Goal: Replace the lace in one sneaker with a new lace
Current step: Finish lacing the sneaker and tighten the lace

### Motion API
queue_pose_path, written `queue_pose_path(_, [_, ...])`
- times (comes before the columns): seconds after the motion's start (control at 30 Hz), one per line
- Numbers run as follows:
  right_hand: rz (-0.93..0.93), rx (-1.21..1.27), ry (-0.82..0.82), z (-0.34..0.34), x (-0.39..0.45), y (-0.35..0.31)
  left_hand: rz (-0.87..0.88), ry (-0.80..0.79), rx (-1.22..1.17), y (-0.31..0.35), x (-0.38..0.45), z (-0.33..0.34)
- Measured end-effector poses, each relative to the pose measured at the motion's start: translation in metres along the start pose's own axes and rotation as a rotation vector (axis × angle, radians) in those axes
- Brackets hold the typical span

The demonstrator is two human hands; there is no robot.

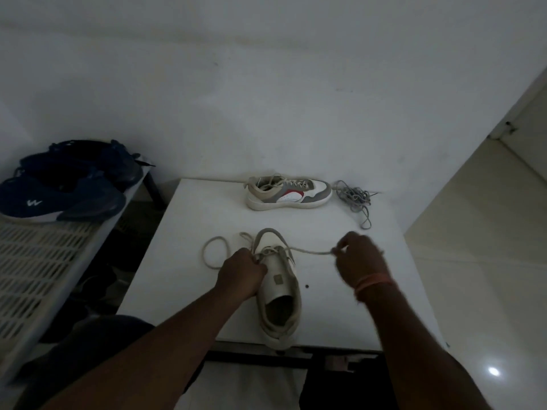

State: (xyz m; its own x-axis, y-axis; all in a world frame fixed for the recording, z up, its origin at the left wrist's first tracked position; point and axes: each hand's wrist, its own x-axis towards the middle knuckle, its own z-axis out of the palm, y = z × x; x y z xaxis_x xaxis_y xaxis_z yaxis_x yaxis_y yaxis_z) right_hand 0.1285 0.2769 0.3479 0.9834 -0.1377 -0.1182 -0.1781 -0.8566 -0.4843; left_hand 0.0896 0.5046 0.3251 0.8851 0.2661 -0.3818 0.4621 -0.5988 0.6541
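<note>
The near sneaker [279,294] lies on the white table [183,232], toe pointing away from the person, its heel at the near edge. The left hand [241,273] grips its left side at the eyelets, fingers curled against the upper. The right hand [356,260] pinches the cream lace [310,252] between thumb and fingertips, to the right of the shoe; the lace runs taut from those fingertips back to the eyelets. Left of the left hand's fingers the lace's other end loops on the table. Beyond both hands lie a second sneaker [288,193] and a grey lace bundle [355,199].
</note>
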Motion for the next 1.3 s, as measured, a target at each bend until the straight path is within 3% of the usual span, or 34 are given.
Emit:
queue_pose_path(0.1, [-0.138, 0.099, -0.152, 0.029, -0.024, -0.02, 0.051, 0.015, 0.109, 0.006, -0.003, 0.005])
queue_pose_path(0.27, [-0.209, 0.109, -0.198, 0.06, -0.005, -0.04, 0.136, 0.028, 0.265, 0.011, 0.0, 0.006])
queue_pose_path(0.4, [-0.156, 0.058, -0.194, 0.069, 0.012, -0.041, 0.109, -0.002, 0.312, 0.011, 0.006, 0.001])
queue_pose_path(0.57, [0.175, 0.048, 0.104, 0.026, 0.04, -0.01, 0.002, -0.111, 0.207, 0.016, 0.017, -0.012])
queue_pose_path(0.63, [0.195, -0.031, 0.071, 0.015, 0.046, 0.001, 0.012, -0.116, 0.23, 0.014, 0.02, -0.012])
queue_pose_path(0.77, [-0.09, -0.026, -0.207, 0.037, 0.026, -0.013, 0.067, -0.069, 0.295, 0.007, 0.026, -0.004])
queue_pose_path(0.9, [-0.307, -0.097, -0.218, 0.065, 0.022, -0.03, 0.128, 0.01, 0.338, 0.006, 0.029, -0.002])
queue_pose_path(1.03, [-0.178, -0.319, -0.116, 0.051, 0.03, -0.028, 0.154, 0.043, 0.346, 0.005, 0.034, -0.004])
queue_pose_path(1.1, [-0.043, -0.357, -0.152, 0.04, 0.034, -0.025, 0.142, 0.037, 0.321, 0.005, 0.036, -0.007])
queue_pose_path(1.2, [0.036, -0.038, -0.349, 0.027, 0.039, -0.023, 0.144, 0.05, 0.367, 0.006, 0.031, -0.008])
queue_pose_path(1.3, [0.077, 0.646, -0.557, 0.014, 0.033, -0.035, 0.28, 0.141, 0.338, 0.014, 0.022, -0.006])
